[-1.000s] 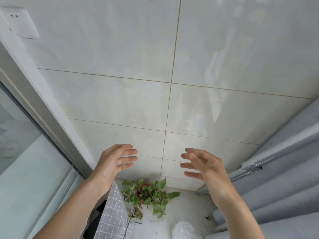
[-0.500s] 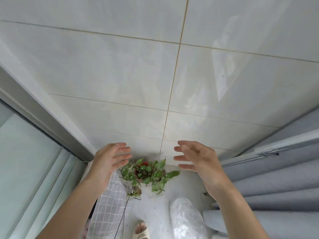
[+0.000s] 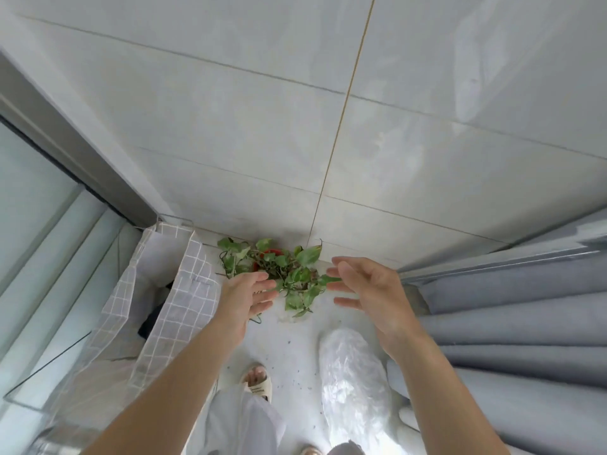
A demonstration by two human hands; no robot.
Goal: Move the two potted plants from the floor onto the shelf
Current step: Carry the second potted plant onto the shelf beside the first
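While both hands hang above the floor, nothing lifted yet. Left hand (image 3: 247, 294) spread, fingers loose, empty, at near-left edge of potted plant (image 3: 279, 272). Right hand (image 3: 368, 287) spread, empty, at its right. Plant on floor (image 3: 289, 349) against far tiled wall (image 3: 328, 126), red pot partly hidden by leaves. Second plant and shelf not in view. Judged: first pickup pending, both transfers outstanding.
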